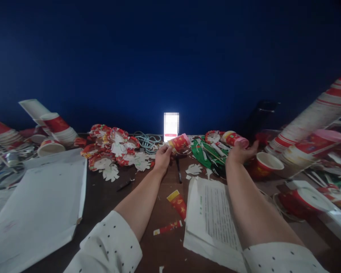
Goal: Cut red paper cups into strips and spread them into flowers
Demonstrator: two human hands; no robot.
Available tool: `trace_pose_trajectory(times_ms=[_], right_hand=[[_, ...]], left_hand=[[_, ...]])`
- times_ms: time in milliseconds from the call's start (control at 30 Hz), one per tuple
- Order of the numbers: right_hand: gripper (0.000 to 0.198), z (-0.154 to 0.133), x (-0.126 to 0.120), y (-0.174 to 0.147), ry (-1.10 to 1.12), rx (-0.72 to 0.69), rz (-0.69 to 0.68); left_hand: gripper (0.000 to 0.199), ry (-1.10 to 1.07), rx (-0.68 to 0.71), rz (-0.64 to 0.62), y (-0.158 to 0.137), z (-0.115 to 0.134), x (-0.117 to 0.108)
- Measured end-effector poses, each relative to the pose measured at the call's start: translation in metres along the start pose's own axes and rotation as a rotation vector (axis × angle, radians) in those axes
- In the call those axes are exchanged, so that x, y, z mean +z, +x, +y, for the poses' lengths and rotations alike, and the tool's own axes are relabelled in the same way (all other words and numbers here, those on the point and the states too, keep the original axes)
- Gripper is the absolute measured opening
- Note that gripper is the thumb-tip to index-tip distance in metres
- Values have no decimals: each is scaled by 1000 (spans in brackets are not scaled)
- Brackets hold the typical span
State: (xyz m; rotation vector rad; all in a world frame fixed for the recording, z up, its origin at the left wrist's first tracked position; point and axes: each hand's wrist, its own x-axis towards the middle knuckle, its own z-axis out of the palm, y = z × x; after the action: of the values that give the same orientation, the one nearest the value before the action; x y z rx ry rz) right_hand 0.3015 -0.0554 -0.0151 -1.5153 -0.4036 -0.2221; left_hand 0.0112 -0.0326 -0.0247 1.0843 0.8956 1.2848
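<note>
My left hand (162,157) pinches a red and yellow paper cup (179,143) with a pink rim, held tilted above the table. Out to the right, my right hand (241,153) has its fingers stretched apart with nothing visible between them. Just behind it lies another red and yellow paper cup (229,138) with a pink end; whether the hand touches it I cannot tell. Under the left hand's cup is a black pen (179,170). Cut red paper pieces (177,203) and a thin red strip (168,228) lie on the table between my forearms.
A lit phone (171,125) stands at the back. Red and white paper crafts (113,146) pile up left of centre, beside a blue cord (147,142). A white board (45,204) lies left, printed sheets (213,216) right. Cup stacks (309,113) lean on the right.
</note>
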Motion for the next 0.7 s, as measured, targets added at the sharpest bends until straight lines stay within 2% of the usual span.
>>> trace_pose_trajectory(times_ms=[67,167,233,267,333,400,533,700], right_hand=[[68,-12,-4,-5,-88,-174,48],[54,-39,-4,-28,-89,-407,-95],[40,-55,0,-54,14,-439,-290],[38,-61,2,-69,80,-428,-428],[43,-68,7,-98,192,-414,-676],[47,-70,9,-119,226,-459,-824],[33,-62,9,-132,173,-565,-817],[32,-54,5,-129,38,-708,-878]], left_hand=[[33,-34,-14,-7,1,0,1],[36,-112,-57,-21,3,-1,2],[38,-164,-93,-35,4,-1,2],[39,-184,-107,-44,4,-2,1],[40,-209,-129,-62,4,-2,0],[41,-228,-138,-82,4,-2,0],[38,-287,-143,-121,1,1,3],[40,-385,-163,-167,-5,8,10]])
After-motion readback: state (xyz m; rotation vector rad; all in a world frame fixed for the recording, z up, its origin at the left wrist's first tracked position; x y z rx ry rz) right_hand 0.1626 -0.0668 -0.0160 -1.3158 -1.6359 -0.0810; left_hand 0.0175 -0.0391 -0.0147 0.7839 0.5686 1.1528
